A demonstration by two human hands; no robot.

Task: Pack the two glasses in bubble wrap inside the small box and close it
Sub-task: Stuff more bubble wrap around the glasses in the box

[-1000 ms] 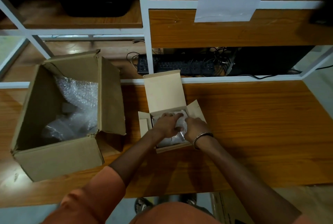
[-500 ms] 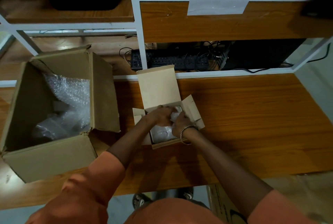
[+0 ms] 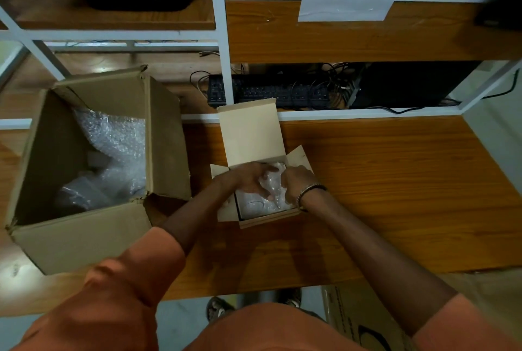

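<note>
The small cardboard box (image 3: 251,135) stands open on the wooden table, its lid upright at the back and its side flaps spread. Inside lies a bubble-wrapped bundle (image 3: 258,205); a round glass rim shows through the wrap near the front. My left hand (image 3: 248,178) rests over the bundle's far left part, fingers bent onto the wrap. At the right side of the box my right hand (image 3: 296,184), a bracelet on its wrist, grips the wrap. I cannot tell how many glasses the wrap holds.
A large open carton (image 3: 84,237) with loose bubble wrap (image 3: 113,135) stands at the left, close to the small box. A white-framed shelf with a keyboard (image 3: 268,93) and cables runs behind. Bare wooden table (image 3: 395,181) lies to the right.
Both hands have stayed in the small box and shifted slightly on the wrap. My head view has moved a little, so the boxes sit differently in frame.
</note>
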